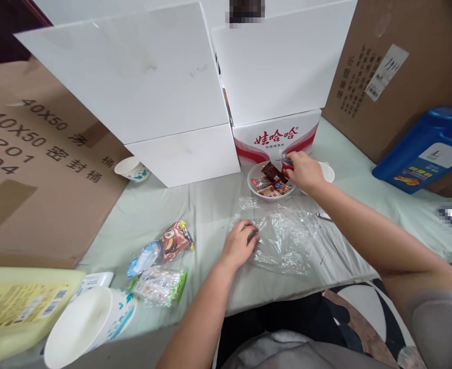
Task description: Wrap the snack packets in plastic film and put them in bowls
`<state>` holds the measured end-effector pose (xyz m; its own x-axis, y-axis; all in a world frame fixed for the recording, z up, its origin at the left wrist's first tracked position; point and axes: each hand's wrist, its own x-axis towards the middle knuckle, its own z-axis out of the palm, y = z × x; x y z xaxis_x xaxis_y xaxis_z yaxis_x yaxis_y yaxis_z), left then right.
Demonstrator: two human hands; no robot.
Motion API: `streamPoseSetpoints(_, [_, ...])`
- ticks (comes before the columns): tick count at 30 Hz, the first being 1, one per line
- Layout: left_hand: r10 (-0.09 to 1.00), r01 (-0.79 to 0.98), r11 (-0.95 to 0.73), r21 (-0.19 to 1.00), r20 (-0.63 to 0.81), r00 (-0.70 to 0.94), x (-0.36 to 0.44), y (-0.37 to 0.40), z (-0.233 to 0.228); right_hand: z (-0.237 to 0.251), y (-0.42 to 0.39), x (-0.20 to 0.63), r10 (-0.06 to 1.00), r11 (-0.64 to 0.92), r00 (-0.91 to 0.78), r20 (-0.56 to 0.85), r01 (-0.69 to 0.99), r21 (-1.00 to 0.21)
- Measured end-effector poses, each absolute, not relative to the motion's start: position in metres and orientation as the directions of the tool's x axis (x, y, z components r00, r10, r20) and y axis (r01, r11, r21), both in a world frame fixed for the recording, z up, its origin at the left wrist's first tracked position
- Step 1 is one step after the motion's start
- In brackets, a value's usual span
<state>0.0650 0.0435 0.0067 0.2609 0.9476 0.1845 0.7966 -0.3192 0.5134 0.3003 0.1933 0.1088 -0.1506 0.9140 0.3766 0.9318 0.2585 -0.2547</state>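
My right hand pinches a small red-and-clear snack packet over the right rim of a white bowl. Inside the bowl lie several wrapped snacks, among them a dark brown packet. Nearer to me, my left hand rests at the left edge of a crumpled clear plastic bag, with its fingers loosely bent and apart. Shadow darkens the gap beneath those fingers. Partly behind my right wrist is a white dish.
Left of my left hand lie a brown snack packet, a blue-white packet and a green-edged packet. A paper cup stands front left. White boxes line the back; a blue bottle stands right.
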Motion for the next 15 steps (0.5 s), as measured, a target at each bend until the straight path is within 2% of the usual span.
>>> streamPoseSetpoints(2, [0.943, 0.786, -0.331, 0.522, 0.202, 0.263, 0.064, 0.044, 0.006, 0.103, 0.207, 0.286, 0.934, 0.289, -0.246, 0.259, 0.947, -0.140])
streamPoseSetpoints(4, [0.934, 0.768, -0.355, 0.533, 0.232, 0.270, 0.063, 0.044, 0.006, 0.099, 0.215, 0.275, 0.937, 0.313, -0.292, 0.189, 0.945, -0.092])
streamPoseSetpoints(8, [0.914, 0.792, -0.393, 0.468, 0.294, 0.280, 0.066, 0.042, 0.009, 0.099, 0.223, 0.271, 0.950, 0.287, -0.263, 0.165, 0.947, -0.144])
streamPoseSetpoints(11, [0.917, 0.847, -0.365, 0.387, 0.308, 0.254, 0.070, 0.040, 0.012, 0.097, 0.227, 0.273, 0.955, 0.251, -0.204, 0.215, 0.943, -0.220])
streamPoseSetpoints(15, [0.932, 0.866, -0.326, 0.378, 0.281, 0.229, 0.073, 0.037, 0.014, 0.085, 0.230, 0.269, 0.951, 0.270, -0.226, 0.213, 0.941, -0.206])
